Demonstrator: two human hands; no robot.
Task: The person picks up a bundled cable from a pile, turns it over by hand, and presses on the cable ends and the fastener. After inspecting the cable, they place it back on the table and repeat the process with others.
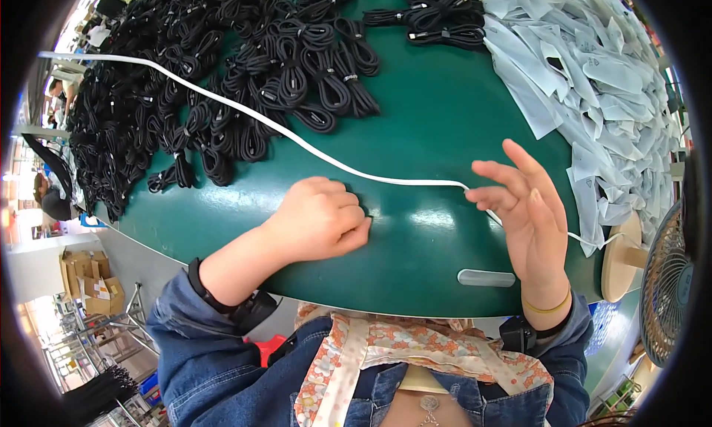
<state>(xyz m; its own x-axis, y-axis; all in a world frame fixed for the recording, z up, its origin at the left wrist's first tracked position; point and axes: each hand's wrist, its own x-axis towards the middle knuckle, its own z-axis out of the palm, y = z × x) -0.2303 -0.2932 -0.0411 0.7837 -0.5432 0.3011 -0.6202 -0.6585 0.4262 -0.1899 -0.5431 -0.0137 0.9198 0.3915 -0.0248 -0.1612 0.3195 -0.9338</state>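
Observation:
My left hand (322,218) rests on the green table (423,108) as a closed fist, with nothing seen sticking out of it. To its right, my right hand (532,219) is raised with fingers spread and bent. A white cord (297,141) crosses the table from the far left and passes behind the fingers of my right hand; whether they touch it I cannot tell. Beyond my left hand lie many coiled black cables (293,78), each tied in a bundle. A small pale, rounded strip (486,278) lies left of my right wrist.
Pale translucent pouches (593,78) are heaped at the far right. A round wooden piece (621,260) stands at the table's right edge, beside a fan (665,279). Cardboard boxes (93,279) and metal racks are on the floor at left.

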